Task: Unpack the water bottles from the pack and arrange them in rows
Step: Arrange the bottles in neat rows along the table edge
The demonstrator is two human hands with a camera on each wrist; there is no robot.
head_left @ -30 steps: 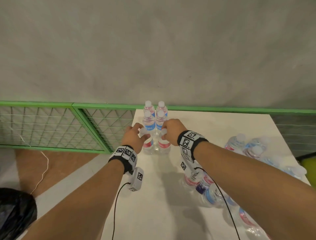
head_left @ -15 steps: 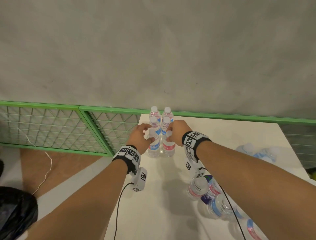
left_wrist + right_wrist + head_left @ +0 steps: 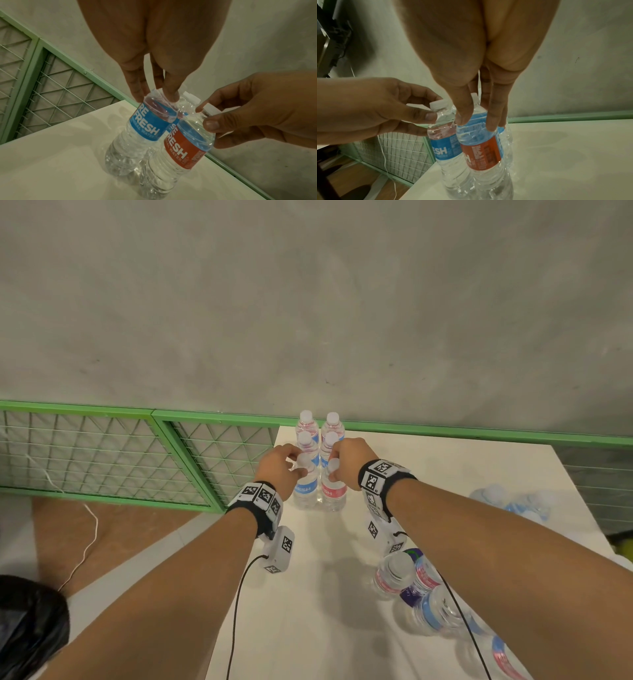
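Two columns of clear water bottles stand upright at the far left of the white table (image 3: 308,604). The back pairs (image 3: 306,421) stand against the green rail. In front of them stand a blue-label bottle (image 3: 306,489) and a red-label bottle (image 3: 334,493). My left hand (image 3: 298,465) grips the blue-label bottle (image 3: 145,121) at its neck and shoulder. My right hand (image 3: 332,467) pinches the red-label bottle (image 3: 481,154) near its cap. Both bottles rest on the table, side by side and touching. In the wrist views, my left hand (image 3: 154,97) and right hand (image 3: 476,124) have fingertips on the bottles' shoulders.
A torn pack of bottles (image 3: 411,583) lies on the table's near right, under my right forearm. More bottles (image 3: 507,501) lie blurred at the far right. A green mesh fence (image 3: 102,453) runs left of the table, close to its left edge. A grey wall stands behind.
Both hands have kept their grip on the two front bottles and edged them slightly toward the standing pairs. My head view has shifted left.
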